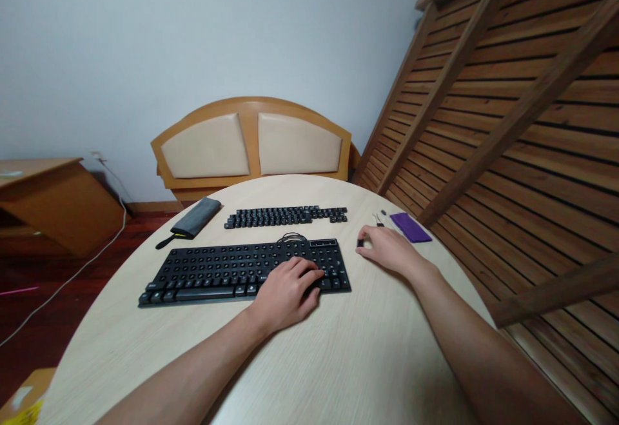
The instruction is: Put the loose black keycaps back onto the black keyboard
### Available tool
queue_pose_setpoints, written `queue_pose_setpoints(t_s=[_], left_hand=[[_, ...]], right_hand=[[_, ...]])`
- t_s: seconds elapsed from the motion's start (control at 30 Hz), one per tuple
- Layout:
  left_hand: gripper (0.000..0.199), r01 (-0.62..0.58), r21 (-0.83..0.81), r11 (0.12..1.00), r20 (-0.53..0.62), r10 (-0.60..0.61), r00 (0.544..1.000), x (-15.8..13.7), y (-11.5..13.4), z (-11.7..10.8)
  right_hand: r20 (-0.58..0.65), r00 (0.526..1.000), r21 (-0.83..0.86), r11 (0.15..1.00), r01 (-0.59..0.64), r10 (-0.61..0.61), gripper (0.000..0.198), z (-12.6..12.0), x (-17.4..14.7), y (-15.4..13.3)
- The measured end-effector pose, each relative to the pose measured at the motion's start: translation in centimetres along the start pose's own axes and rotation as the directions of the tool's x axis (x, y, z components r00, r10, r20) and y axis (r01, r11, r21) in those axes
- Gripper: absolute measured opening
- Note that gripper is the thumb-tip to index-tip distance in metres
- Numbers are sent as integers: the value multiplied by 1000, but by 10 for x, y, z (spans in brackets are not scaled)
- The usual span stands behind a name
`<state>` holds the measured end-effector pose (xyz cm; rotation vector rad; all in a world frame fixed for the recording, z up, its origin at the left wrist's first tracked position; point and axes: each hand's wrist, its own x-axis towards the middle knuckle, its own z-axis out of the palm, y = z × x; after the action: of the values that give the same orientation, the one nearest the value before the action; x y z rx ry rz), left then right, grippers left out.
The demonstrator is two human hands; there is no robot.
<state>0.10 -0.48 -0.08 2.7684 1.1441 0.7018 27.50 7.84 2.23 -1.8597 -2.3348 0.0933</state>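
A black keyboard point(203, 270) lies on the round table, with most of its upper keycaps off and its bottom row, including the space bar, in place. My left hand point(287, 289) rests over its right part, fingers stretched over the keys and thumb apart; it covers some of them. To the right of the keyboard, my right hand point(387, 247) pinches a small black keycap point(360, 242) between thumb and finger. Behind the keyboard, loose black keycaps point(271, 217) sit in rows on the table.
A dark grey pouch point(197, 217) lies at the left. Beyond my right hand are a purple cloth point(410, 227) and a small metal tool point(378, 220), partly hidden. The table point(338, 360) stands before a padded headboard point(300, 144); a slatted wooden frame point(483, 122) leans at the right.
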Motion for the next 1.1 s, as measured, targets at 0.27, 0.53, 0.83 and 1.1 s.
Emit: queue_pose_setpoints(t_s=[0.27, 0.53, 0.83, 1.1], left_hand=[[30, 5, 9, 1000, 5, -5, 1000, 1, 0, 0], [30, 10, 12, 1000, 1, -10, 1000, 1, 0, 1], [31, 9, 1, 1000, -11, -9, 1000, 0, 0, 0], [30, 9, 6, 1000, 3, -9, 1000, 0, 0, 0]], right_hand=[[28, 997, 608, 793, 38, -69, 35, 6, 6, 10], [144, 949, 936, 350, -39, -279, 56, -4, 2, 0], [168, 903, 940, 341, -25, -395, 48, -7, -2, -11], [210, 888, 893, 450, -4, -409, 46, 3, 3, -9]])
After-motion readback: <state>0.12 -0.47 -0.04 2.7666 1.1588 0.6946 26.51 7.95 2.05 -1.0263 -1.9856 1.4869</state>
